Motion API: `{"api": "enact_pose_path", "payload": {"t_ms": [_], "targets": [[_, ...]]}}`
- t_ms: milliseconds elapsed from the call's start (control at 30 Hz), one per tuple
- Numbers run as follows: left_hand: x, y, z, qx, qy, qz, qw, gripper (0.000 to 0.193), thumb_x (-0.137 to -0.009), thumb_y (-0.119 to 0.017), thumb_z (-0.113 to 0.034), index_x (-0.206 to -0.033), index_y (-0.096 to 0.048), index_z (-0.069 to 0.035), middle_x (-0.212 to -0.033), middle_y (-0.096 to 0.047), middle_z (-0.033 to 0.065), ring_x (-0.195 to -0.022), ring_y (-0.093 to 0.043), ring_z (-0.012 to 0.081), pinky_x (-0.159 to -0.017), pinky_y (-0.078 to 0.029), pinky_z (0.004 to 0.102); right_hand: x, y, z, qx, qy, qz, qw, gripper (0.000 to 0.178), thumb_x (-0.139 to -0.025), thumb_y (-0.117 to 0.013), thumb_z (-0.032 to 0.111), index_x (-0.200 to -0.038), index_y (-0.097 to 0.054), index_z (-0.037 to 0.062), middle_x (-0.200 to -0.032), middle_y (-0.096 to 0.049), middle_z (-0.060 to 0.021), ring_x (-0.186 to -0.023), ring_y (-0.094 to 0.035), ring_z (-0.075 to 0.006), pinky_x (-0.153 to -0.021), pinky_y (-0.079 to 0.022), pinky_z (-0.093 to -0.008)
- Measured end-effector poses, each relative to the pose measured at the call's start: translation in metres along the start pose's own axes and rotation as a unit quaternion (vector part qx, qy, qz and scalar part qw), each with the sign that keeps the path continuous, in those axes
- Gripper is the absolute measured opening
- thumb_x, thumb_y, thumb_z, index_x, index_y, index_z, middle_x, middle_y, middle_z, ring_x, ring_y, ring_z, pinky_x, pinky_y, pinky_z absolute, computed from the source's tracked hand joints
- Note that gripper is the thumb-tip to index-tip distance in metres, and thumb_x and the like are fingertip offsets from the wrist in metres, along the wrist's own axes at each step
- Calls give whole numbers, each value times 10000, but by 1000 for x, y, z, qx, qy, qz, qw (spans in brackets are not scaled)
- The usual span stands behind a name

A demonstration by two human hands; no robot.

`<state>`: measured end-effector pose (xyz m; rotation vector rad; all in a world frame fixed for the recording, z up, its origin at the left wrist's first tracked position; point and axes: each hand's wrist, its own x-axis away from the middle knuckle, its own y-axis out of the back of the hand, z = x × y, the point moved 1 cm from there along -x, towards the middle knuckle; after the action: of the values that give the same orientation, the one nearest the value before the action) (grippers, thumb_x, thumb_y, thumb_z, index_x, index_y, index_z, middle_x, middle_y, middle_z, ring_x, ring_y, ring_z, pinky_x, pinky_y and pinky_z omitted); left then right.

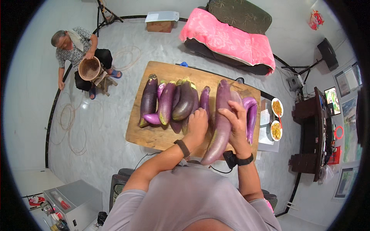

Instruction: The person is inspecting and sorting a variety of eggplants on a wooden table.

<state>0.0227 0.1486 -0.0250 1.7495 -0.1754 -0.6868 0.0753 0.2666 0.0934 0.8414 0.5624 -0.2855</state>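
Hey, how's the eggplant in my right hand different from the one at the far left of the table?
The held eggplant is a paler, pinkish purple; the far-left eggplant is dark, nearly black. The held eggplant is gripped by your right hand, while the far-left eggplant lies on the wooden table, untouched by either hand. Both are long and shiny-skinned.
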Motion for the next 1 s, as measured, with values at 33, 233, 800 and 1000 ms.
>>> {"api": "enact_pose_path", "payload": {"t_ms": [33,233,800,1000], "targets": [[2,8,4,0,-1,0,1000,259,-845,-531,-117,-1087,-588,-42,-929,-563,61,-862,-536,213,-692,-445,337,5,-8,-9,1,-7,14,1000,485,-667,-706,-58,-1090,-689,180,-1238,-530,-123,-1128,-512,-316,-970,-430,-390],[36,65,37,210,-26,50,976,397,-790,-533,19,-1185,-540,-25,-1037,-547,159,-949,-548,358,-773,-464,433,12,-46,-41,12,55,75,996,451,-706,-700,-3,-1114,-679,187,-1267,-511,-148,-1169,-497,-336,-991,-423,-383],[56,60,34,228,-152,53,960,519,-748,-737,-225,-1227,-585,-96,-1381,-433,144,-1299,-350,393,-1045,-323,511,47,-28,-24,123,-201,127,963,440,-812,-598,45,-1247,-544,83,-1216,-561,-178,-1087,-537,-379,-900,-471,-440],[55,57,26,241,-143,53,959,492,-744,-739,-212,-1198,-600,-83,-1390,-398,208,-1304,-342,407,-1044,-314,512,85,-39,-11,250,-243,196,916,655,-761,-735,175,-1330,-434,52,-1224,-517,-164,-1050,-543,-356,-860,-498,-431]]}}
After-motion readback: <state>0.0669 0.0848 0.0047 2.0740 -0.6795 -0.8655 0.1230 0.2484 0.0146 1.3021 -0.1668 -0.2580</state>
